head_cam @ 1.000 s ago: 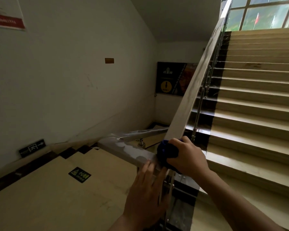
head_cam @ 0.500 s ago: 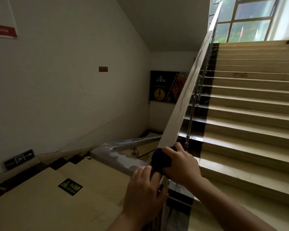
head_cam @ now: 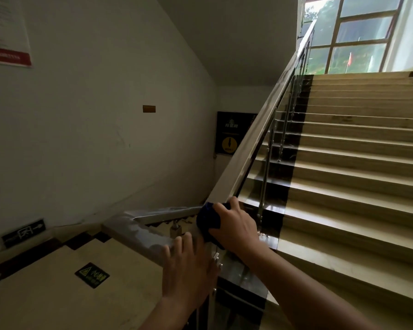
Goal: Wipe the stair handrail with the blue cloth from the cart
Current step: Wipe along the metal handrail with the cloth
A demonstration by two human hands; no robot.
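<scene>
A shiny metal stair handrail [head_cam: 255, 136] climbs from the landing bend up to the right toward the window. My right hand [head_cam: 235, 225] grips a bunched dark blue cloth [head_cam: 208, 219] wrapped over the rail at the foot of the rising section. My left hand [head_cam: 188, 265] rests with straight fingers on the flat landing part of the rail [head_cam: 134, 231], just left of and below the cloth. Part of the cloth is hidden under my right hand.
Beige steps [head_cam: 358, 167] rise on the right, with metal balusters [head_cam: 264, 189] under the rail. A window [head_cam: 358, 36] is at the top. The left wall carries an exit sign [head_cam: 23, 232] and a poster [head_cam: 231, 133]. Below lie descending steps with a warning sticker [head_cam: 92, 275].
My right hand has slid the cloth a little way up onto the start of the rising rail. The camera has tilted upward. My left hand stays on the landing rail.
</scene>
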